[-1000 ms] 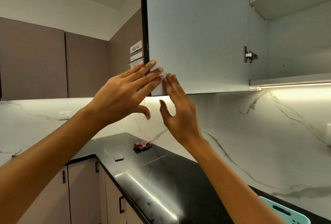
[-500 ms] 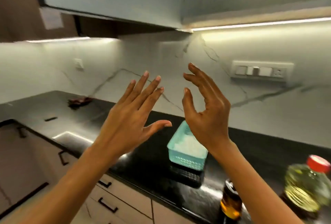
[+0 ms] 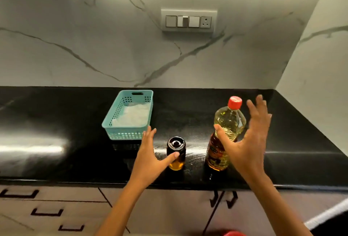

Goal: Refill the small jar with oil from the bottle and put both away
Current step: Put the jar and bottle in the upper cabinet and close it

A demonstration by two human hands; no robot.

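A small jar point(image 3: 176, 161) with a black lid and amber oil in its lower part stands near the front of the black counter point(image 3: 75, 122). To its right stands a tall oil bottle point(image 3: 227, 122) with a red cap and yellow oil. My left hand point(image 3: 148, 154) is spread just left of the jar, thumb in front of its side. My right hand point(image 3: 248, 141) is spread wide around the bottle, thumb across its front, fingers to its right. Neither hand grips anything.
A teal perforated basket point(image 3: 120, 132) with a white lining sits on the counter behind and left of the jar. A switch panel point(image 3: 188, 21) is on the marble wall. Drawers with dark handles point(image 3: 47, 212) run below. The wall corner closes the right side.
The view dropped from the open upper cabinet to the counter. Both hands came down from the cabinet door to the jar and the bottle, which now stand in the middle of the view.
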